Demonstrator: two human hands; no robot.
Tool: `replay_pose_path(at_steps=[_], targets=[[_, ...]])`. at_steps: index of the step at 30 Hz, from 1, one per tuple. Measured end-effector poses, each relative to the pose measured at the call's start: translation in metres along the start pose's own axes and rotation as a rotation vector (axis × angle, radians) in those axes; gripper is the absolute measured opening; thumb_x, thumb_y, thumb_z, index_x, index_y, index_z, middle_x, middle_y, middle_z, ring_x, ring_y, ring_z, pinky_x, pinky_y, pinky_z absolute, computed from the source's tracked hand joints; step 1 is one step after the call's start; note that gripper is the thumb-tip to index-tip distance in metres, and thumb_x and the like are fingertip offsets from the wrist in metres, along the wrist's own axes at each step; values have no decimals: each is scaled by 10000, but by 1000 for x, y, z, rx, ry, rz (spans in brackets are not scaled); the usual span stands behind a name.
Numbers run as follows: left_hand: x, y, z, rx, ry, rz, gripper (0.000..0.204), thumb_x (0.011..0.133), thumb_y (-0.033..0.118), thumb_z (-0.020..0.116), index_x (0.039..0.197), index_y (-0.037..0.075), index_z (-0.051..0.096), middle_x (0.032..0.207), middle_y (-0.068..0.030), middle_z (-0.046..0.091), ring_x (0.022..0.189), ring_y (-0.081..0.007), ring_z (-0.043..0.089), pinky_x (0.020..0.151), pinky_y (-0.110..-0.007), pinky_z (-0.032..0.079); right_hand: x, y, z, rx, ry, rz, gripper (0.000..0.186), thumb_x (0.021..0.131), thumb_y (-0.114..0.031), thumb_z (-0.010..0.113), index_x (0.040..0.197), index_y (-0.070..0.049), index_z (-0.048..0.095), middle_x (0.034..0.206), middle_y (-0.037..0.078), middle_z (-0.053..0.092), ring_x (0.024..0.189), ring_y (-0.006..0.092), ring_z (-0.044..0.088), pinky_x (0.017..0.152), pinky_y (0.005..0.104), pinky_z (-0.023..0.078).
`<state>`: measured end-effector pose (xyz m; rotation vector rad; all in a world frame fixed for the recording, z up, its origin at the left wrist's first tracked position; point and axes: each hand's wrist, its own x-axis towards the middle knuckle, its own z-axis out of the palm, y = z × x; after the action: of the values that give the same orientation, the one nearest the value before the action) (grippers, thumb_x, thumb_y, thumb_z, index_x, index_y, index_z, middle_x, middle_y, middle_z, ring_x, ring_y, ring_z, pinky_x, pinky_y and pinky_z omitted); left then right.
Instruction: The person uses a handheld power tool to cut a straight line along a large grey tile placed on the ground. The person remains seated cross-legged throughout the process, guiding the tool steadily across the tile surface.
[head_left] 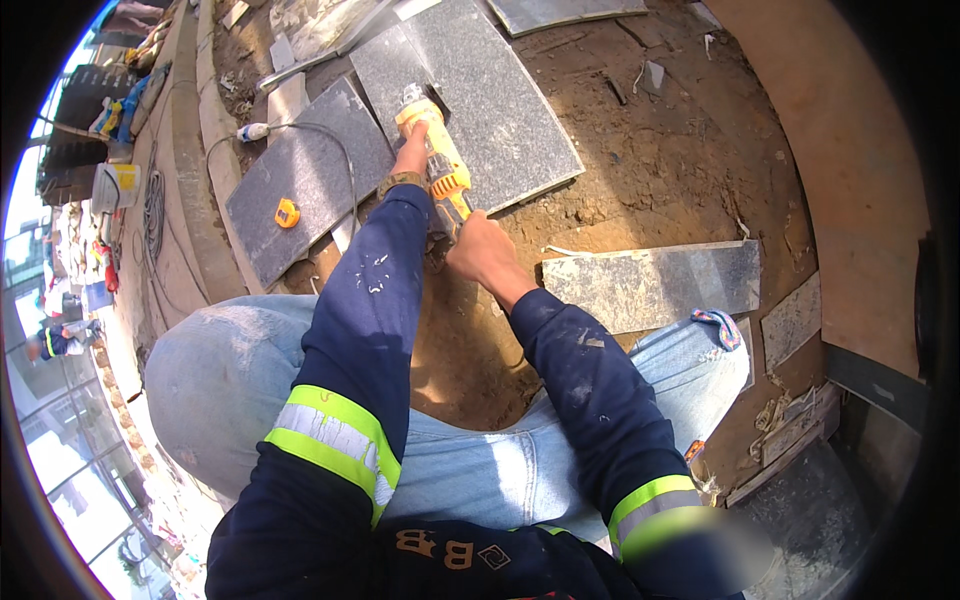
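A yellow angle grinder is held in both hands, its metal head over a grey stone slab. Nearer the head, my left hand wraps round the body from the left side. At the rear end my right hand is closed round the handle. Whether the disc touches the slab cannot be made out. Left of the grinder lies a second grey slab, with a yellow tape measure on it. A dark cable with a pale blue and white plug runs across this slab.
A narrow stone strip lies on the bare soil beside my right knee. Wooden board rises at the right. Along the left run a stone kerb, coiled cable and a white bucket. Another person is far left.
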<state>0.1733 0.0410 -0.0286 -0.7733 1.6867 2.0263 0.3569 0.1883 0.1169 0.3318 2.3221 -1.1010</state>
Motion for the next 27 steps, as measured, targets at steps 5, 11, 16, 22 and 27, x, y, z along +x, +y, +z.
replay_pose_path(at_steps=[5,11,16,22,27], targets=[[-8,-4,14,-23,-6,-9,463,918,493,566,1102,75,639,875,-86,696,714,-245,679,667,-399,564,4,7,0,0,6,17,385,774,-115,628,1081,104,552,1037,323,646,1000,445,645,869,479,519],[-18,7,15,-36,-21,2,490,913,505,568,1123,68,635,888,-92,695,718,-251,678,681,-402,562,6,1,1,-14,21,26,400,765,-123,652,1080,102,552,1049,316,647,1003,441,647,870,476,520],[-39,18,27,-14,1,-7,519,910,511,576,1153,56,626,916,-100,692,738,-256,678,694,-401,560,9,-2,-3,-41,-41,79,473,771,-151,701,1157,67,535,1137,267,644,1085,394,636,911,449,522],[-45,23,28,0,-19,-12,627,903,546,572,1230,12,590,988,-120,690,787,-260,686,726,-391,550,12,-5,-3,-40,-52,83,496,761,-169,726,1155,68,538,1135,259,649,1070,392,644,905,447,526],[-41,23,27,-11,-39,-32,626,902,548,575,1231,15,587,996,-119,687,796,-257,682,732,-397,547,14,-8,-5,-48,-36,94,516,755,-183,742,1159,68,540,1140,254,649,1077,387,642,905,444,527]])
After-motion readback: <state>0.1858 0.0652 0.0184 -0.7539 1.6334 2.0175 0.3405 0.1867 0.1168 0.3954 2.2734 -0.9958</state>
